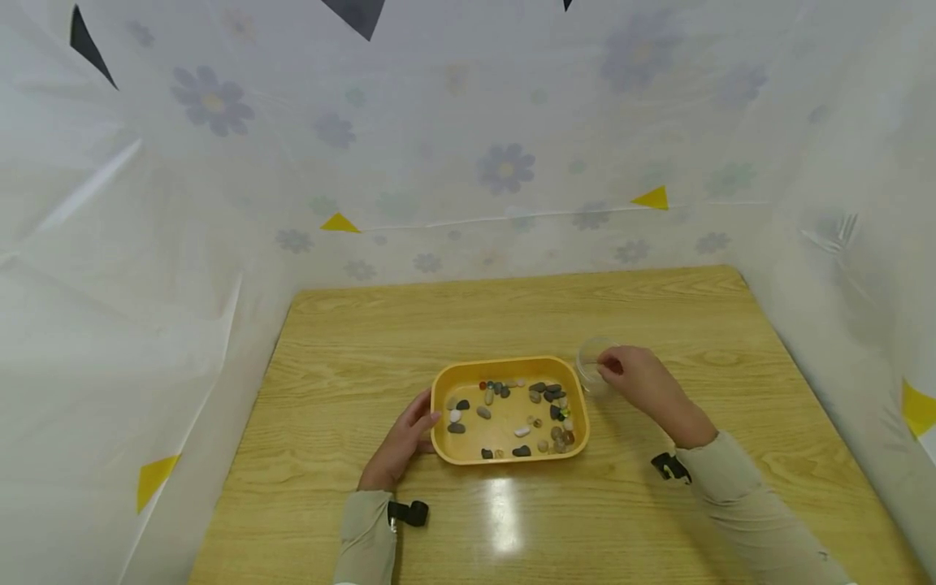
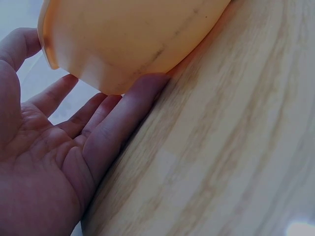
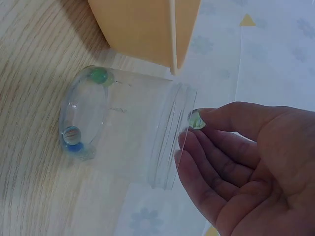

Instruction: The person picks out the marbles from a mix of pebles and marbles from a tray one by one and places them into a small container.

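Note:
My left hand [image 1: 400,439] holds the left end of a yellow plastic tray [image 1: 512,461], thumb at its rim and the other fingers along the outer wall. In the left wrist view those fingers lie under and beside the tray wall [image 2: 128,39]. My right hand [image 1: 647,386] pinches a clear, green-tinted marble [image 3: 197,120] between thumb and fingertips, right at the mouth of a clear jar [image 3: 133,123]. Inside the jar, near its base, are a green marble [image 3: 99,75], a striped marble [image 3: 72,134] and a blue marble [image 3: 74,147]. The jar stands just beyond the tray's right end.
Dark and tan pebbles [image 1: 522,451], a white stone [image 1: 522,431] and several small beads or marbles lie scattered in the tray. The wood-grain table [image 1: 351,357] is bordered by pale flowered sheeting [image 1: 468,195] at the back and plain-looking sheeting along both sides.

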